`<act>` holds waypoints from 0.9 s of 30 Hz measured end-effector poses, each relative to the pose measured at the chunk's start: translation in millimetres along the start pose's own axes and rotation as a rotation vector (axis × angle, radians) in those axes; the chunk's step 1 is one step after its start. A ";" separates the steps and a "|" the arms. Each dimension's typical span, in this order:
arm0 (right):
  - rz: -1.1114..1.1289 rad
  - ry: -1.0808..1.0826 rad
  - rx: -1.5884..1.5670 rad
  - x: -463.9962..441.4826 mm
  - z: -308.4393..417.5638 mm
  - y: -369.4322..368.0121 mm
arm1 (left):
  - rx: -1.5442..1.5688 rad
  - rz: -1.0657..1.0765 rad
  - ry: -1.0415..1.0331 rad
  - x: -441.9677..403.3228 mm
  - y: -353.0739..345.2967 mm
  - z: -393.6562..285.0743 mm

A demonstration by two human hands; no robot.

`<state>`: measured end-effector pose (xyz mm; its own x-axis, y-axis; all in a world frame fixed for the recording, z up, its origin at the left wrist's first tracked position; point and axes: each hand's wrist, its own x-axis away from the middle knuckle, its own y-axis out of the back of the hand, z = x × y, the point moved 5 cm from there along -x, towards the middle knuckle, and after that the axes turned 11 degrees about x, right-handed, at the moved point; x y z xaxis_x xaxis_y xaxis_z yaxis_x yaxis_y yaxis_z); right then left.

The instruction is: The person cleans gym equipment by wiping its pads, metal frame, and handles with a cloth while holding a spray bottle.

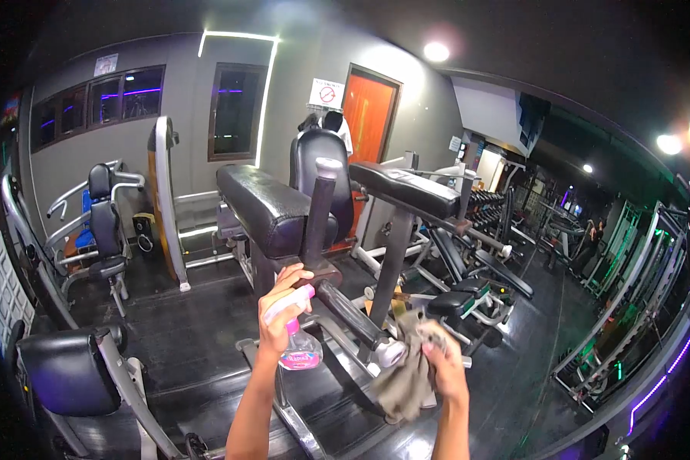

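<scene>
My left hand (280, 310) is wrapped round the neck of a spray bottle (302, 349), which has a pink nozzle and a pink label. In my right hand (443, 356) is a crumpled grey-brown cloth (406, 376), hanging down from my fingers. The cloth lies against or just beside the end of a black padded handle (353, 313) on a gym machine; exact contact is hard to tell. An upright handle (321, 203) rises above my left hand, beside a black arm pad (264, 203). Behind it stands the machine's backrest (320, 165).
A second arm pad (406, 189) is ahead to the right. At lower left is another padded seat (69, 372). Benches (468, 295) and a dumbbell rack (483, 207) stand further right. An orange door (369, 115) is at the back.
</scene>
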<state>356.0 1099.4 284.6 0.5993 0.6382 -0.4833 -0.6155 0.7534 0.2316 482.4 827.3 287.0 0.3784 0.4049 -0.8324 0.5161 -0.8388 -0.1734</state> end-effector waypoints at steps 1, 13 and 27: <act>0.092 0.112 0.162 -15.5 26.8 -3.6 | -0.019 0.009 0.015 -0.7 -0.6 -1.6; 0.456 0.547 1.067 -27.9 121.7 -50.9 | 0.024 0.023 0.024 -1.0 -0.7 -3.7; -0.548 -0.451 -0.732 50.5 -46.4 -91.8 | 0.007 0.082 0.087 -3.0 1.3 -4.6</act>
<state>419.0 1055.1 199.8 0.9368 0.3486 0.0302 -0.2698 0.7745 -0.5722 485.5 826.7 291.7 0.4844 0.3651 -0.7950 0.4753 -0.8728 -0.1112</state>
